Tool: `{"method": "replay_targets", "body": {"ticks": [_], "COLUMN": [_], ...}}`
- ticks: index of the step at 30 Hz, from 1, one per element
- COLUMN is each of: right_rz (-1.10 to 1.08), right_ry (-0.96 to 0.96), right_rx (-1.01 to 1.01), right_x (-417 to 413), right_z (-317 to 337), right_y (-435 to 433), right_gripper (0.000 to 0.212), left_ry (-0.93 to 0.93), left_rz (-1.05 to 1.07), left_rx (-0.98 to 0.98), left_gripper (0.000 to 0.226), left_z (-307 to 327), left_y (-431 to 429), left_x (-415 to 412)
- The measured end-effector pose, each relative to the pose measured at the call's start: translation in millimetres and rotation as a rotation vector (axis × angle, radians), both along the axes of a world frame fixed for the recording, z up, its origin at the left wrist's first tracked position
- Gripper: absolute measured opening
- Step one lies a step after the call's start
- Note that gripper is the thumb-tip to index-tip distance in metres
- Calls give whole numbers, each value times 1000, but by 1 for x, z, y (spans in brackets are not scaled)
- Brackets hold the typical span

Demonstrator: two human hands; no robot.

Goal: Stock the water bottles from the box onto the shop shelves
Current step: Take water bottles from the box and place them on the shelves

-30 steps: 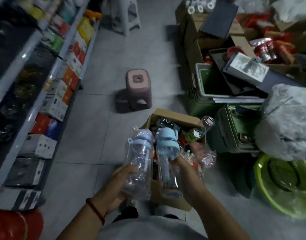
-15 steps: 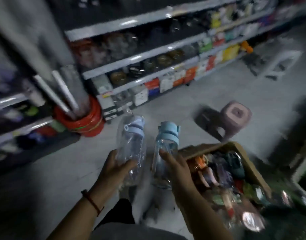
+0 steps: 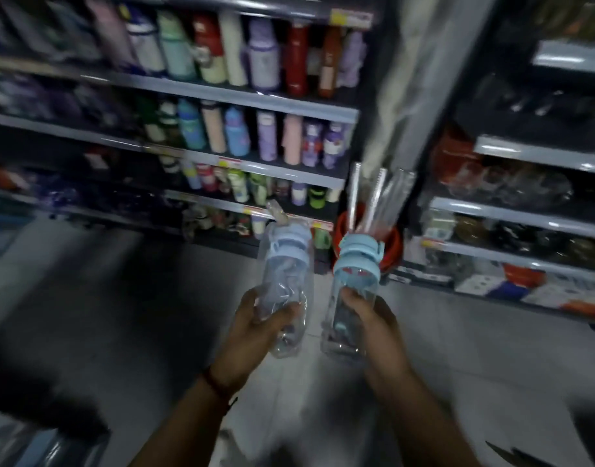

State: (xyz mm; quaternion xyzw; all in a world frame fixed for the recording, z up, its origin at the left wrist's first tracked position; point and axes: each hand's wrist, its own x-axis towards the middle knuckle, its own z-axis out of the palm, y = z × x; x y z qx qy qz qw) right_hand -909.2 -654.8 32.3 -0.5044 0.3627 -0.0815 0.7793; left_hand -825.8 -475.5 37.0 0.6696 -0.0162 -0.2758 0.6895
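Carrying, not yet placing: facing the bottle shelves [image 3: 222, 96] with one water bottle in each hand, both held well short of the shelves and low, level with their bottom tiers. No box in view.

Gripping the bagged bottle [image 3: 286, 264] in the left hand [image 3: 255, 318], fingers and thumb curled round its lower body, pale blue cap uppermost and tipped toward the shelves. Clasping the second bottle [image 3: 355, 274] in the right hand [image 3: 370, 318] the same way, blue lid up, held toward the shelves' right end. Reaching out with both forearms, roughly parallel, hands side by side and apart, a red cord [image 3: 215, 382] round the left wrist.

Probably next: stepping closer to the shelves, picking a gap among the flasks standing there, then setting each bottle down upright without nudging its neighbours. Hard to make out any free slot on the shelves through the blur, so no saying which tier. Worth placing one bottle at a time, given both hands are full.
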Motion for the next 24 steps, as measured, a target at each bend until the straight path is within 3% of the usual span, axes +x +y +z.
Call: {"method": "replay_targets", "body": {"ticks": [2,5,10,15,18,22,24], "right_rz": [37,84,191,252,287,313,323], "right_ry": [-21,-90,-162,-242,-312,-389,-442], "right_rx": [-13,-77,-152,-236,-293,-341,-365], "right_x": [49,122,238,343,407,501,552], "right_z": [6,18,54,93,107,127,142], "right_y": [42,102,180,229,246,260,263], "right_gripper": [56,43,65,47,40,51,55], "left_ry": [-27,-90,-222,-299,-342,-367,-417], "left_rz": [55,118,201,274,296,341,370], "left_rx": [1,-16,-81,-135,-152,-177,-164], "left_gripper": [50,47,29,59,51,60,53], "left_z": [1,9,49,78,93,117,134], "left_y": [49,115,193,244,262,272,273], "left_x": [40,101,190,284,348,440,485]}}
